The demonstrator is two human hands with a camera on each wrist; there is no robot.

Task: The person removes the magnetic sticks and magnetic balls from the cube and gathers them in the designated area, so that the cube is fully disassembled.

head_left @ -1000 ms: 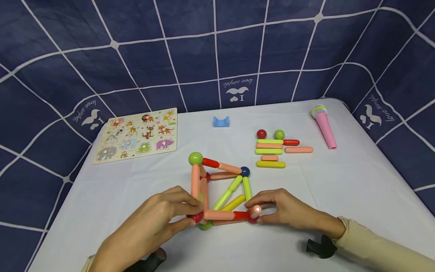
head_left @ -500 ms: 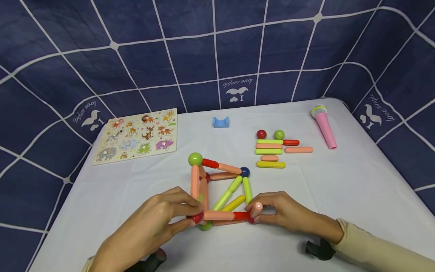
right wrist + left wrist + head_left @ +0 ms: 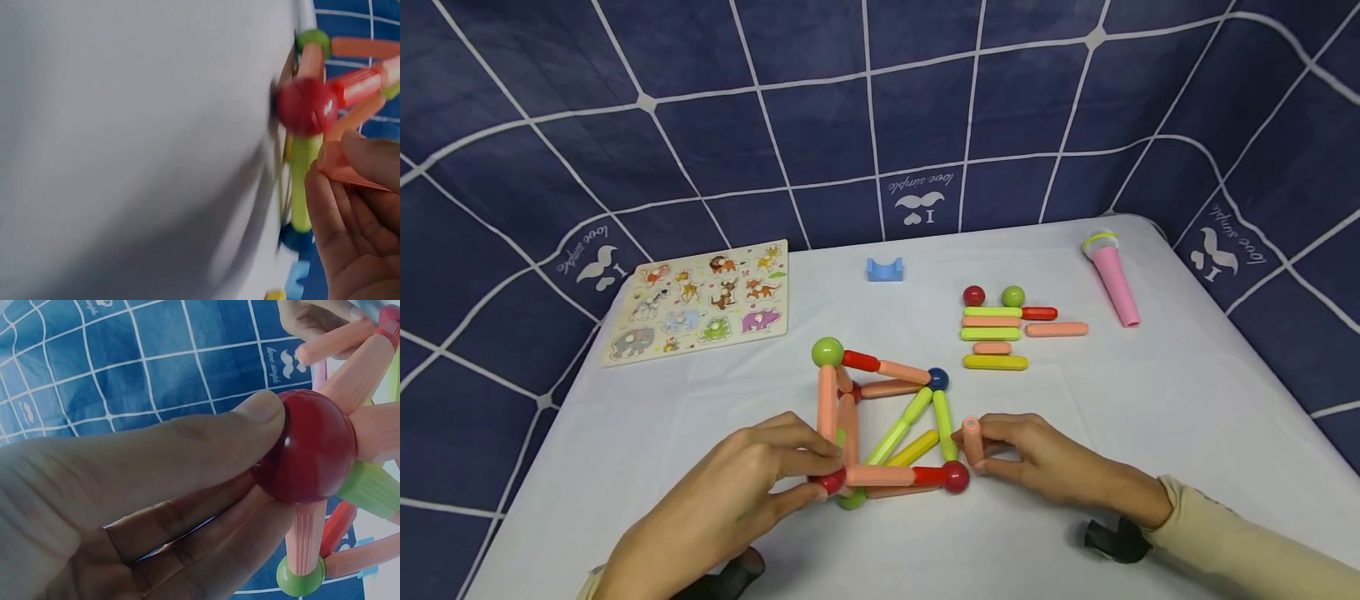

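My left hand (image 3: 741,475) pinches a red ball (image 3: 315,447) between thumb and fingers, at the near left upper corner of a frame of toy sticks and balls. Several salmon sticks meet at that ball. From it a salmon-and-red bar (image 3: 887,476) runs right to another red ball (image 3: 955,477). Just right of this second ball, my right hand (image 3: 1045,454) holds a short salmon stick (image 3: 973,442) nearly upright, apart from the ball. A green ball (image 3: 827,352) tops the frame's far left corner, and a blue ball (image 3: 937,379) marks its far right one.
Loose sticks (image 3: 991,333) lie behind the frame to the right, with a red and a green ball beyond them. A pink toy microphone (image 3: 1116,283) is farther right. An animal puzzle board (image 3: 700,304) lies back left, a blue cradle-shaped block (image 3: 884,270) at the back.
My right hand has drawn the salmon stick off the near right red ball and slightly to the right, leaving that ball in plain view. My left hand keeps its grip on the other red ball.
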